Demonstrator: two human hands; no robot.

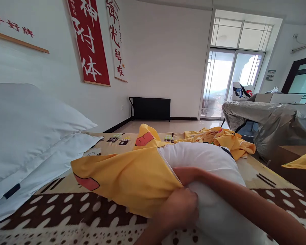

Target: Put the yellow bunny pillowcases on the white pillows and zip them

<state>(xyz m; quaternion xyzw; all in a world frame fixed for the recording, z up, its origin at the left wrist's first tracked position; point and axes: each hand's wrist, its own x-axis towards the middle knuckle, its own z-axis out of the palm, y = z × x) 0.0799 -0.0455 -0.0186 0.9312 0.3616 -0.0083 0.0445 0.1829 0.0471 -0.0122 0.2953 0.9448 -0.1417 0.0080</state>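
A white pillow (pixel 206 160) lies on the bed in front of me, half inside a yellow pillowcase (pixel 127 177) with red cartoon patches. My left hand (pixel 180 207) is closed on the pillowcase's open edge at the near side of the pillow. My right hand (pixel 186 175) reaches in from the right, fingers tucked under the pillowcase edge and pressed against the pillow; its fingertips are hidden by the cloth.
Two white pillows (pixel 28 136) are stacked at the left against the wall. The bed has a brown and cream patterned blanket (pixel 66 207). More yellow cloth (pixel 219 137) lies bunched at the far end. A grey covered sofa (pixel 270 119) stands at the right.
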